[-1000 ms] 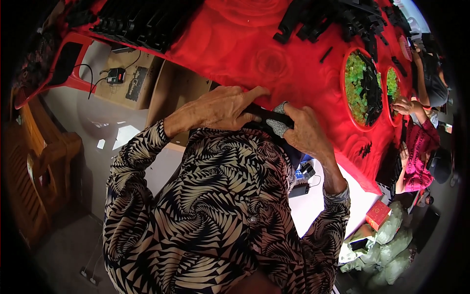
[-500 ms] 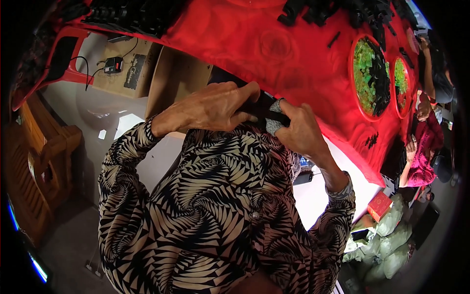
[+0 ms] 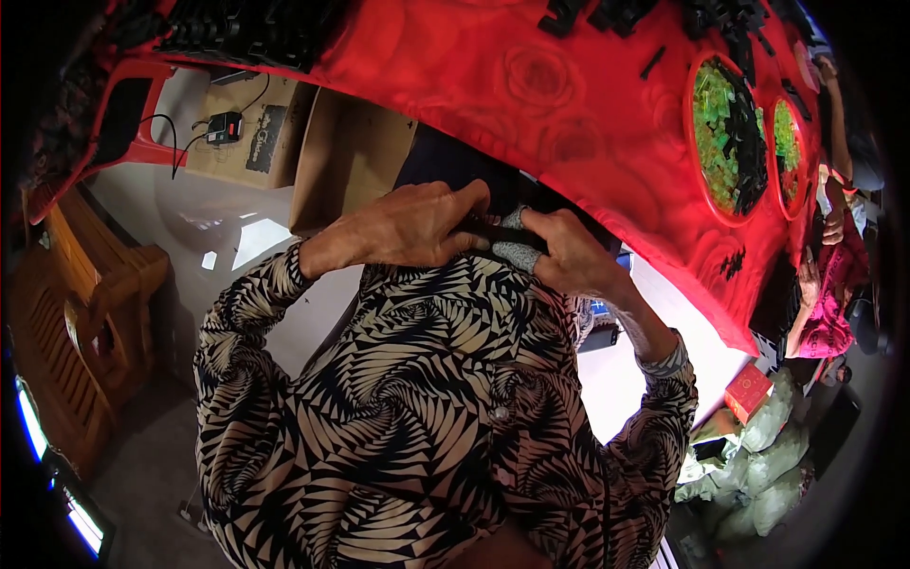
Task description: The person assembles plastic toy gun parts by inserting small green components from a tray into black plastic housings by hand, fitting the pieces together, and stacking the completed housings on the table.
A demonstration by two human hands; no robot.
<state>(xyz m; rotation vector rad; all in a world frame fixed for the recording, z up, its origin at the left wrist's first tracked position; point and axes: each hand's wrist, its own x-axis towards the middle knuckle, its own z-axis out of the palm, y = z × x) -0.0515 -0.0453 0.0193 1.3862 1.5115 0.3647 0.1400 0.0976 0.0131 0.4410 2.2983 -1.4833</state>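
Observation:
Close in front of my patterned shirt, my left hand (image 3: 412, 226) and my right hand (image 3: 576, 251) hold a dark, narrow black piece (image 3: 507, 233) between them. The left thumb and fingers pinch its left end, while my right fingers grip the other end. Grey fabric covers (image 3: 517, 254) wrap fingers of the right hand. Much of the piece is hidden by the fingers, so its exact kind cannot be made out. Just beyond the hands lies the near edge of a table with a red cloth (image 3: 531, 123).
Round red baskets (image 3: 697, 166) hold green and black pieces at the right. Black parts (image 3: 242, 38) are heaped at the far left. Below the table edge stands an open cardboard box (image 3: 346, 156). A wooden chair (image 3: 85, 322) is at left; another person's hand (image 3: 809, 278) shows at right.
Both hands have shifted slightly down, closer to my shirt, with the black piece still between them. Its position has tilted a little, and the whole view has shifted slightly.

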